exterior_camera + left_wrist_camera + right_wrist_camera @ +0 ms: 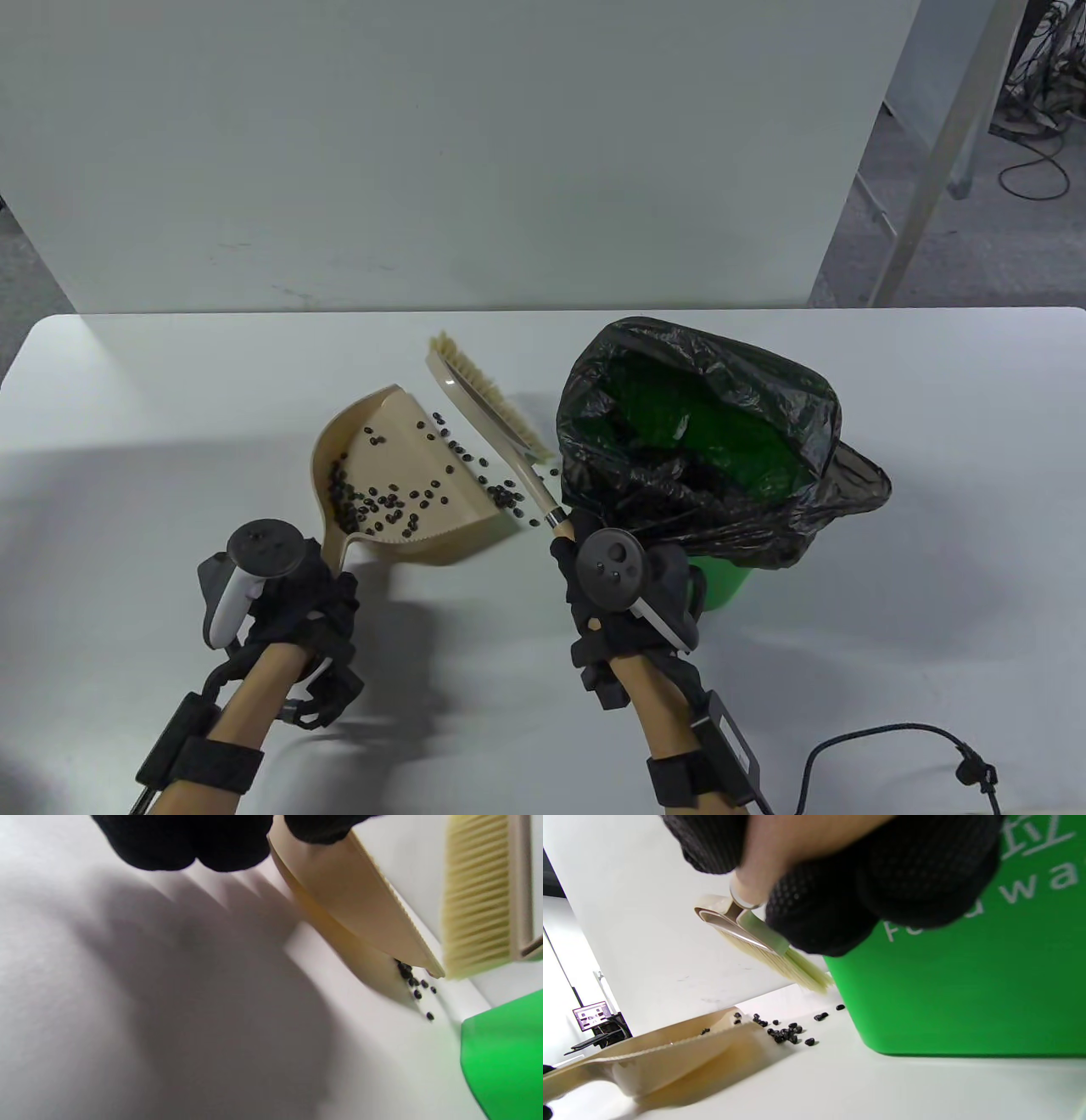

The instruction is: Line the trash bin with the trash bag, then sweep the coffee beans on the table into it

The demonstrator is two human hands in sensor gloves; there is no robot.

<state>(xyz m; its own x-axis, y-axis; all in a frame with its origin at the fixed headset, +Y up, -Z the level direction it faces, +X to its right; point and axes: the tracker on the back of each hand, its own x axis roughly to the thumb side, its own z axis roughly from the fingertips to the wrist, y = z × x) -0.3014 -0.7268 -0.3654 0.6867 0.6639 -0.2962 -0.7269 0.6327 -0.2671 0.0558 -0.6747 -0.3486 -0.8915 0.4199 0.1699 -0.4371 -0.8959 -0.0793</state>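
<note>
A beige dustpan [399,475] lies at mid-table with many coffee beans [382,501] inside. My left hand [293,586] grips its handle; the pan is tilted, its lip on the table [670,1060]. A few loose beans [509,497] lie on the table by the lip [789,1029] [418,984]. My right hand [594,586] grips the handle of a beige brush [488,407], whose bristles [797,971] hang just above those beans. To the right stands a green bin [721,581] lined with a black bag [704,441].
A white panel [467,153] stands behind the grey table [127,407]. A black cable [891,747] lies on the table at front right. The bin's green wall [967,984] is close beside my right hand.
</note>
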